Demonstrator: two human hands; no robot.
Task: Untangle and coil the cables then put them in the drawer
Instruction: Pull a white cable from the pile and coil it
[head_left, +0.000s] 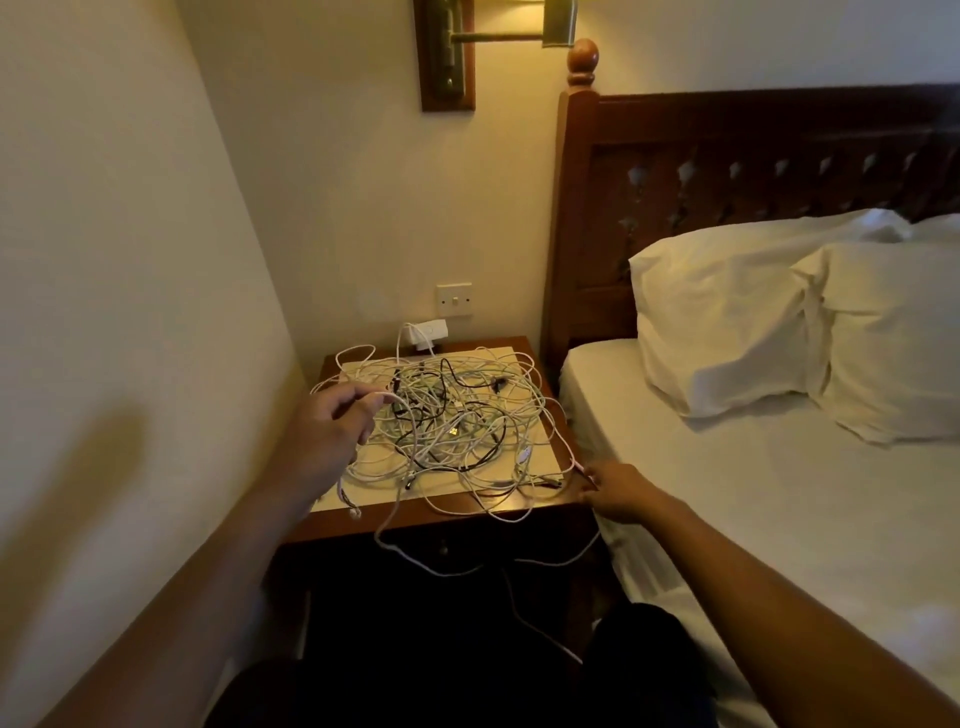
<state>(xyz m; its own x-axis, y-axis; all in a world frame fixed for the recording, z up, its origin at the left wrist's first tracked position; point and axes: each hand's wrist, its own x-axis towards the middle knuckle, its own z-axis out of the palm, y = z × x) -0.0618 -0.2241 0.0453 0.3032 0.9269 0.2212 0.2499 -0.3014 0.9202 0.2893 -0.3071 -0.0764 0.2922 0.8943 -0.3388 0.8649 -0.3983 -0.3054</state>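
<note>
A tangle of several white and black cables (447, 421) lies spread over the top of a wooden bedside table (358, 525). My left hand (324, 431) hovers over the heap's left side, fingers closed on a white cable end. At the table's right front corner my right hand (618, 491) pinches another white cable by its plug. One white cable (431, 566) droops over the front edge, across the dark drawer front (444, 545), which is shut and in shadow.
A white charger (427, 332) is plugged in at the wall behind the table, below a light switch (454, 300). The bed (779, 499) with two pillows stands close on the right, a wall close on the left. A wall lamp (449, 52) hangs above.
</note>
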